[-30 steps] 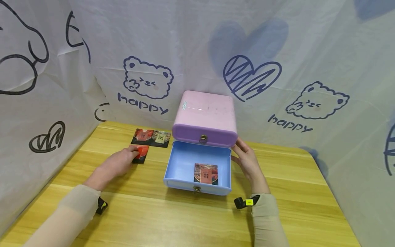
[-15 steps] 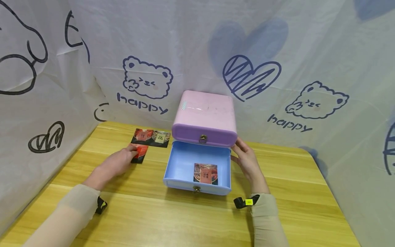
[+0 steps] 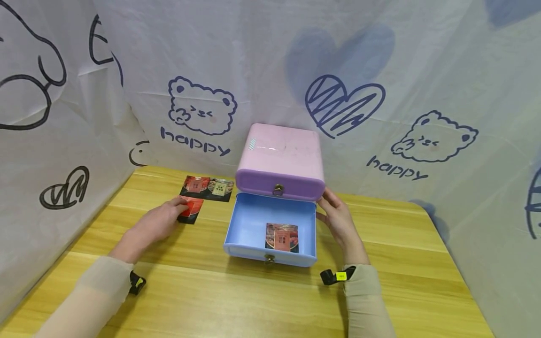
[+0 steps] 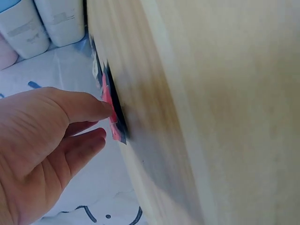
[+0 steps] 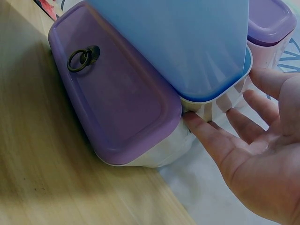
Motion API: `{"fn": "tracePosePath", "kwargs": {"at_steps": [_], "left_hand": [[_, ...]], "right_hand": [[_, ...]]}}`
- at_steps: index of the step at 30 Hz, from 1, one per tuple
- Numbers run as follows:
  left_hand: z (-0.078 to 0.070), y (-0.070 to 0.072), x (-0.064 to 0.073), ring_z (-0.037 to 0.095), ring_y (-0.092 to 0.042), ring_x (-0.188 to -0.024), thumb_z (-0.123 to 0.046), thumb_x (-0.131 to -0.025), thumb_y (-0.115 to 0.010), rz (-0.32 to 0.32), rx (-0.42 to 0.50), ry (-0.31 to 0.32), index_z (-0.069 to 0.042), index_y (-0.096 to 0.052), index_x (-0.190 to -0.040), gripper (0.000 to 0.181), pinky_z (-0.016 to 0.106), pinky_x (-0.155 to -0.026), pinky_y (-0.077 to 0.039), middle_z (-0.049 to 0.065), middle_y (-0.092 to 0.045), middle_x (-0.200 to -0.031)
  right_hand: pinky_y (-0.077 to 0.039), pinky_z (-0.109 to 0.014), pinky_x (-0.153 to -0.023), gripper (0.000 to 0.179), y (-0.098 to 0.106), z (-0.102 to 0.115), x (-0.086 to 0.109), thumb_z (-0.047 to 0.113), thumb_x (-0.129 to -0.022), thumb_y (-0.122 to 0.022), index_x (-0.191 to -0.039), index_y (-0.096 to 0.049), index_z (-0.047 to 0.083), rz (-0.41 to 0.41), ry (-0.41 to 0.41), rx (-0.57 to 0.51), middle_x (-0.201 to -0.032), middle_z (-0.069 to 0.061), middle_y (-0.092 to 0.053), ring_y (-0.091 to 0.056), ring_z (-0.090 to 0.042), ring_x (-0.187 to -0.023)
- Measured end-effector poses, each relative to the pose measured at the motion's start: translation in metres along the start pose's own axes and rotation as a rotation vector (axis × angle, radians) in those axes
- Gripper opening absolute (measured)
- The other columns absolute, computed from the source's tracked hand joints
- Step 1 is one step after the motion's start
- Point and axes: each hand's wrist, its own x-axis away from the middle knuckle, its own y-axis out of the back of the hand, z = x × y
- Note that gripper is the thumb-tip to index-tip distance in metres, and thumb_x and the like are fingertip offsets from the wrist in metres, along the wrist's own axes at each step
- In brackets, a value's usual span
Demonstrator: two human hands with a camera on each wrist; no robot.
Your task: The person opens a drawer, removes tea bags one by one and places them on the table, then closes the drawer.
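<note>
My left hand (image 3: 162,219) pinches the left edge of a small red and black packet (image 3: 195,211) that lies on the table. In the left wrist view, the thumb (image 4: 101,110) is against the red face of that packet (image 4: 115,127). My right hand (image 3: 340,222) touches the right side of a drawer cabinet, its fingers (image 5: 206,132) spread against the white body. The blue middle drawer (image 3: 249,213) is pulled out and holds one reddish packet (image 3: 282,238). Behind the pinched packet lie a red-labelled packet (image 3: 196,185) and a yellow-labelled one (image 3: 220,188).
The pink cabinet top (image 3: 283,149) is above a purple drawer with a ring pull (image 3: 277,189). Another purple drawer (image 5: 115,93) is below the blue one. A printed white cloth (image 3: 270,65) hangs behind the wooden table (image 3: 203,291).
The left hand and its packet have shifted slightly to the left. The right hand, the cabinet and the blue drawer stay in place.
</note>
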Motion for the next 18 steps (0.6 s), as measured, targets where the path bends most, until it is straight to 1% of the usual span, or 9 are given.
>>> {"fn": "tracePosePath", "kwargs": {"at_steps": [3,5,9,11,14,16,18], "left_hand": [[0.0,0.002,0.004,0.052,-0.056,-0.128,0.01,-0.089,-0.066,-0.022,0.053,0.017,0.011,-0.063,-0.133,0.044,0.06,-0.103,-0.05,0.032,-0.052,-0.145],[-0.002,0.003,0.006,0.051,-0.053,-0.13,0.005,-0.091,-0.068,-0.041,0.09,0.037,0.011,-0.059,-0.137,0.047,0.062,-0.105,-0.048,0.032,-0.05,-0.147],[-0.007,0.006,0.011,0.049,-0.049,-0.136,-0.004,-0.096,-0.066,-0.085,0.174,0.1,0.004,-0.05,-0.149,0.055,0.064,-0.108,-0.045,0.028,-0.048,-0.152],[-0.011,0.008,0.013,0.048,-0.049,-0.136,-0.007,-0.098,-0.065,-0.117,0.196,0.12,-0.001,-0.048,-0.151,0.056,0.065,-0.107,-0.045,0.025,-0.048,-0.152],[-0.019,0.011,0.016,0.045,-0.055,-0.131,-0.009,-0.099,-0.065,-0.187,0.209,0.116,-0.004,-0.049,-0.151,0.054,0.064,-0.101,-0.051,0.022,-0.052,-0.149],[-0.025,0.012,0.018,0.043,-0.059,-0.125,-0.009,-0.099,-0.066,-0.246,0.217,0.1,-0.005,-0.05,-0.15,0.054,0.062,-0.094,-0.055,0.02,-0.055,-0.145],[-0.032,0.013,0.019,0.042,-0.061,-0.122,-0.007,-0.098,-0.067,-0.3,0.243,0.081,-0.006,-0.051,-0.149,0.054,0.06,-0.091,-0.057,0.019,-0.057,-0.142]], "right_hand": [[-0.044,-0.054,-0.115,0.06,0.0,-0.001,-0.001,0.027,-0.107,-0.058,-0.162,-0.038,0.014,-0.001,-0.001,0.004,-0.166,-0.008,-0.036,-0.041,-0.029,-0.147],[-0.044,-0.054,-0.115,0.06,0.001,-0.001,-0.001,0.028,-0.107,-0.058,-0.162,-0.038,0.014,0.0,-0.001,0.005,-0.167,-0.008,-0.036,-0.041,-0.029,-0.148],[-0.044,-0.053,-0.114,0.06,0.0,-0.001,-0.001,0.026,-0.108,-0.058,-0.162,-0.037,0.013,0.001,0.0,0.002,-0.167,-0.008,-0.035,-0.041,-0.029,-0.147],[-0.044,-0.053,-0.115,0.06,0.0,0.0,0.0,0.026,-0.108,-0.058,-0.162,-0.036,0.013,0.001,-0.003,0.002,-0.167,-0.008,-0.035,-0.041,-0.029,-0.147],[-0.044,-0.054,-0.115,0.061,0.0,0.0,0.0,0.026,-0.108,-0.058,-0.162,-0.036,0.013,-0.003,-0.008,-0.003,-0.167,-0.009,-0.035,-0.042,-0.029,-0.147],[-0.043,-0.054,-0.115,0.061,-0.001,0.001,0.0,0.026,-0.108,-0.058,-0.163,-0.036,0.012,-0.003,-0.009,-0.003,-0.167,-0.009,-0.034,-0.041,-0.03,-0.147],[-0.043,-0.055,-0.115,0.061,-0.001,0.001,0.0,0.026,-0.108,-0.058,-0.162,-0.036,0.012,-0.004,-0.008,-0.003,-0.167,-0.009,-0.034,-0.042,-0.031,-0.147]]}}
